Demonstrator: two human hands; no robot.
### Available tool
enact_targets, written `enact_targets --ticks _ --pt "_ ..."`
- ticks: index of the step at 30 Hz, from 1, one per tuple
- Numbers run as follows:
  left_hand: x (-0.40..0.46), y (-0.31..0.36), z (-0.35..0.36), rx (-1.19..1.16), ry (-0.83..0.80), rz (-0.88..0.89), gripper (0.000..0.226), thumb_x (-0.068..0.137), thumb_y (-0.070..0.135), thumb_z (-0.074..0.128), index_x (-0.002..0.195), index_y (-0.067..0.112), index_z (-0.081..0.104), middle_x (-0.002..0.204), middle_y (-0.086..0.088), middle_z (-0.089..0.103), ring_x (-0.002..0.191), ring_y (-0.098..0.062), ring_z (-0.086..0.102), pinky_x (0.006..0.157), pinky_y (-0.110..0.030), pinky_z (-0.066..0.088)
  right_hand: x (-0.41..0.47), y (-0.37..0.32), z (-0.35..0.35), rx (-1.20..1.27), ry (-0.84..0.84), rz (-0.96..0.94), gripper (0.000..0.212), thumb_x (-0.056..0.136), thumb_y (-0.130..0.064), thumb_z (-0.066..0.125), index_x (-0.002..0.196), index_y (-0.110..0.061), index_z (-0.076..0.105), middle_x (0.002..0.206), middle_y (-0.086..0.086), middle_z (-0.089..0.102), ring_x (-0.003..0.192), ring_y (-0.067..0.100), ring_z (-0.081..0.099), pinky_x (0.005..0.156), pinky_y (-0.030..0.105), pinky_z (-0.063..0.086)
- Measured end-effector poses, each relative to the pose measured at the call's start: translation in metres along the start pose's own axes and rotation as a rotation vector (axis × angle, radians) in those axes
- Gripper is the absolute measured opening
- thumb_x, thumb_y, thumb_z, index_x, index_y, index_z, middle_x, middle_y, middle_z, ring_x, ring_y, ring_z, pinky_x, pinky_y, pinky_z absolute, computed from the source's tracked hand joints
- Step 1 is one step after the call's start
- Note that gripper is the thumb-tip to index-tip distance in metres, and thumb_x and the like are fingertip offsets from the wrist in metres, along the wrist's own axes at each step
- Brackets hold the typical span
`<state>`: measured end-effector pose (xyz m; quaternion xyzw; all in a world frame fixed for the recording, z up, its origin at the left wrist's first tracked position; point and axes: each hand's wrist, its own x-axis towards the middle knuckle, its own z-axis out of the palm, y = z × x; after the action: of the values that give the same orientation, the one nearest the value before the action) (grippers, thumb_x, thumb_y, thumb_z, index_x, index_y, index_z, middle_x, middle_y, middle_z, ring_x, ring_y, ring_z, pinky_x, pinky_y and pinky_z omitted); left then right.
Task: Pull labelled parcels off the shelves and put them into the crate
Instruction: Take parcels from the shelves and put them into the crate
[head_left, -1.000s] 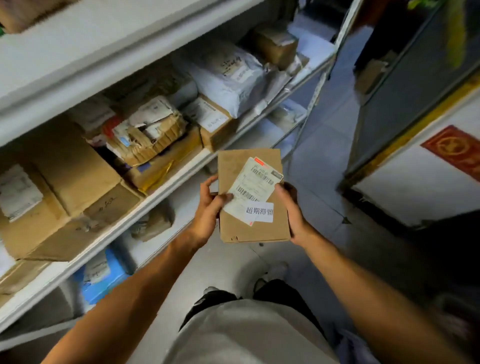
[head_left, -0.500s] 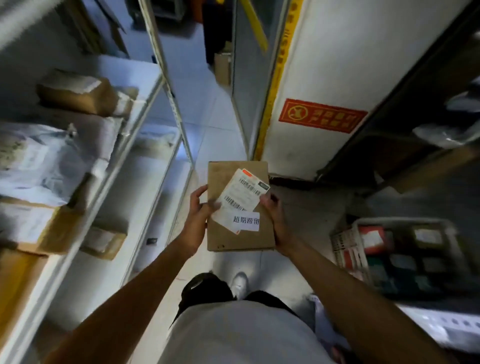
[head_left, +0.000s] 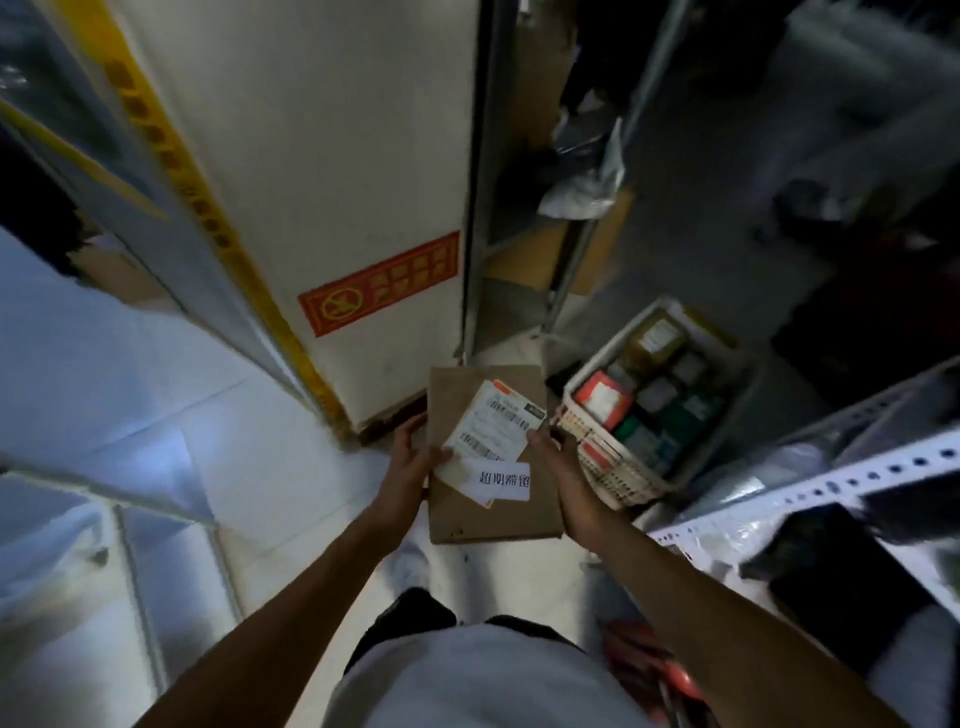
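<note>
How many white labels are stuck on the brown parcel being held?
2: a large barcode label on the parcel towards its top, and a small text label just below, overlapping it.

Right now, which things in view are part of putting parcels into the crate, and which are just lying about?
Part of the job:
brown parcel with its shipping label
left hand and right hand, both holding it
white crate on the floor, already holding packages

Just lying about:
red sign on the white wall
grey bag on the far shelf
perforated shelf rail at right

Brown parcel, white barcoded label, white crate
</note>
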<state>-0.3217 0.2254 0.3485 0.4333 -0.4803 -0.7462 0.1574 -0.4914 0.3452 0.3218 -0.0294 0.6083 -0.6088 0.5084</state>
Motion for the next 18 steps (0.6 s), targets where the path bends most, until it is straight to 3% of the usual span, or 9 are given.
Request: enact_targets --ticks 2,5,9,12,16,18 --pt "0.025 0.012 0.006 0.059 -0.079 -0.021 0.079 0.069 0.039 0.066 0.142 0.028 0.038 0.128 0.0 0.06 0.103 -0.014 0.062 0.071 -0.034 0.051 0.005 -0.005 -0.005 0.044 0.063 -0.037 0.076 0.079 -0.044 0.082 0.134 -0.01 0.043 0.123 0.017 0.067 0.112 0.033 0.066 0.097 0.052 0.052" --pt "0.056 0.028 0.019 0.135 -0.198 -0.028 0.085 0.062 0.043 0.07 0.141 0.029 0.041 0.125 0.005 0.062 0.107 -0.014 0.062 0.073 -0.035 0.053 0.012 -0.008 -0.013 0.133 0.186 -0.073 0.061 0.078 -0.04 0.079 0.123 -0.015 0.047 0.114 0.012 0.068 0.106 0.029 0.066 0.099 0.05 0.05" --pt "0.092 0.044 0.05 0.232 -0.331 -0.061 0.055 0.081 0.025 0.067 0.13 0.031 0.043 0.111 0.007 0.063 0.095 -0.011 0.062 0.064 -0.025 0.052 0.022 -0.01 -0.029 0.26 0.322 -0.118 0.055 0.078 -0.03 0.083 0.114 -0.009 0.048 0.098 0.01 0.073 0.093 0.03 0.071 0.081 0.043 0.057" --pt "0.124 0.05 0.075 0.311 -0.403 -0.139 0.045 0.097 0.012 0.059 0.135 0.029 0.042 0.115 0.0 0.064 0.098 -0.016 0.064 0.066 -0.027 0.052 0.03 -0.016 -0.043 0.354 0.422 -0.134 0.041 0.082 -0.025 0.08 0.108 -0.015 0.049 0.091 0.002 0.075 0.084 0.02 0.073 0.071 0.035 0.06" --pt "0.167 0.055 0.113 0.405 -0.516 -0.175 0.064 0.08 0.035 0.065 0.14 0.03 0.043 0.125 -0.009 0.065 0.107 -0.025 0.066 0.066 -0.029 0.056 0.052 -0.027 -0.074 0.404 0.47 -0.118 0.08 0.065 -0.045 0.089 0.125 -0.011 0.048 0.115 0.014 0.072 0.105 0.032 0.071 0.093 0.052 0.057" --pt "0.192 0.056 0.139 0.442 -0.545 -0.172 0.068 0.076 0.039 0.065 0.14 0.029 0.043 0.125 -0.008 0.065 0.107 -0.026 0.067 0.066 -0.028 0.057 0.07 -0.038 -0.094 0.418 0.493 -0.112 0.097 0.057 -0.051 0.091 0.132 -0.009 0.045 0.119 0.017 0.07 0.108 0.036 0.069 0.096 0.055 0.055"
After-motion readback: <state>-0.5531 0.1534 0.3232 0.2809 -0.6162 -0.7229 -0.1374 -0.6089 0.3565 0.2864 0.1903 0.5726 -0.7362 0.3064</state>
